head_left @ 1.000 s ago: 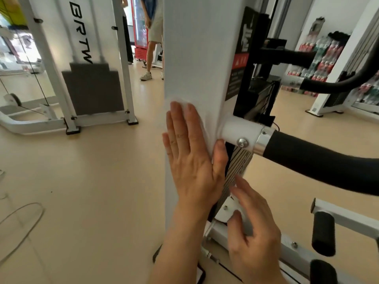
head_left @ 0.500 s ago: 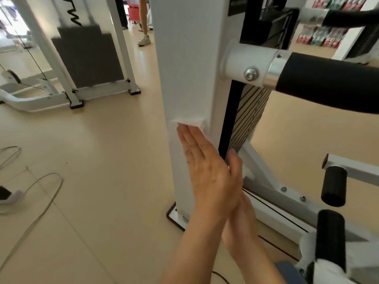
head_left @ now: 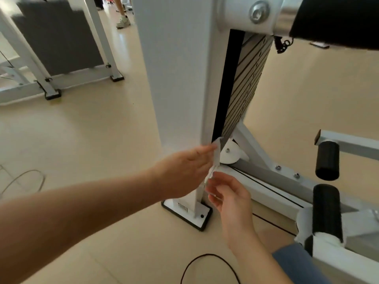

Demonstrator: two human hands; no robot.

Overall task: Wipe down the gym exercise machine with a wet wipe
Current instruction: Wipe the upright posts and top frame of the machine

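The tan floor (head_left: 82, 140) fills most of the view. The gym machine's tall white post (head_left: 178, 78) stands in the middle on a flat foot plate (head_left: 188, 212) with a black edge. Just to the right of the post is the stack of grey weight plates (head_left: 246, 85). A thick black padded bar (head_left: 338, 21) sticks out at the top right, fixed on with a shiny bolt (head_left: 258, 12). Low on the right are a grey beam (head_left: 266, 177) and two black foam rollers (head_left: 327, 158). Another white machine (head_left: 57, 37) stands far back on the left, and someone's shoe (head_left: 123, 22) shows behind it. The left hand (head_left: 184, 171) reaches in low, beside the bottom corner of the post. Its fingers are stretched out almost straight, with the wet wipe (head_left: 216, 155) at the fingertips. The wipe is a thin white strip that hangs down by the post's edge. The right hand (head_left: 229, 197) is just below, fingers loosely bent. Its top fingers meet the wipe's bottom end, but I cannot tell if they pinch it. A thin black cable (head_left: 205, 261) loops on the floor near the bottom.
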